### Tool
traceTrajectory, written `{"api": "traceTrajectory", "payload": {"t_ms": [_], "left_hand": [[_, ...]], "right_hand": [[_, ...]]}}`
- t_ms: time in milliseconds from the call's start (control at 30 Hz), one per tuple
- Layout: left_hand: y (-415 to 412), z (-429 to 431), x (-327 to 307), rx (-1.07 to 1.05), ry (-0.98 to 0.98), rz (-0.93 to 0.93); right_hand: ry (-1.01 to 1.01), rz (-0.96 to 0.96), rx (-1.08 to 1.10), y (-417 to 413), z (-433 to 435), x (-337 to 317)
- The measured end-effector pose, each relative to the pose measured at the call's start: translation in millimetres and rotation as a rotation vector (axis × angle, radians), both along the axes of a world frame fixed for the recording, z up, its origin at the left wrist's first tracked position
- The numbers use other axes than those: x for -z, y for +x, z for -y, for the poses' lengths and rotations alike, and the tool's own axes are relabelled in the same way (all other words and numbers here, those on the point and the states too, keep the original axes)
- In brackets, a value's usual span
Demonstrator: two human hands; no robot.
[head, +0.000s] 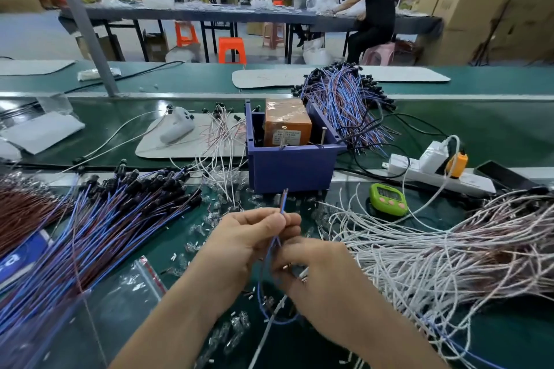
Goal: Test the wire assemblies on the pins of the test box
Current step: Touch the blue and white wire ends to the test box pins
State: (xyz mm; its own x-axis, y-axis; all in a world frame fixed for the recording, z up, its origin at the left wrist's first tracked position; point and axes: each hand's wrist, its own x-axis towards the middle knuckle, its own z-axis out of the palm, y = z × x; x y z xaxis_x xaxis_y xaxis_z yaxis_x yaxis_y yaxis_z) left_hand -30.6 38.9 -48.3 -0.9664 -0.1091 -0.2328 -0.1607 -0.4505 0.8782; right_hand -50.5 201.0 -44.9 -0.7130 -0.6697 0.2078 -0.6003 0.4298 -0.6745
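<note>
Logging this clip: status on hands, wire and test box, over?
Left hand pinches blue-red wire assembly, bare ends up. Right hand grips it lower down. Ends short of test box pins. Only loose clear parts on bench between.

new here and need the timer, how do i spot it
Find the blue bin mid-bench. Right of its base, in front of the white power strip, lies the timer. It alone is lime green, with pink buttons.
</note>
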Motion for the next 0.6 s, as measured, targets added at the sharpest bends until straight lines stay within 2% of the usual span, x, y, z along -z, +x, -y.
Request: {"api": "traceTrajectory", "payload": {"t_ms": [67,133,233,367,467,600], "left_hand": [[-2,0,1,-0.104,0.007,-0.027],[-3,-1,2,-0.171,-0.044,-0.066],[-4,-3,4,-0.242,-0.124,-0.079],[-2,-3,1,-0.304,-0.130,-0.072],[-1,-8,-1,-0.297,-0.169,-0.066],[-1,-9,-1,-0.283,-0.229,-0.141]], "right_hand": [[-0.172,0.205,0.102,-5,-2,-5],[-0.235,0.192,0.217,-15,-3,-9],[-0.169,0.189,0.278,-29,6,-10],[-0.189,0.457,0.148,-36,21,-7],[-0.391,0.729,0.035,-32,34,-1],[-0.408,0.623,0.211,-36,34,10]]}}
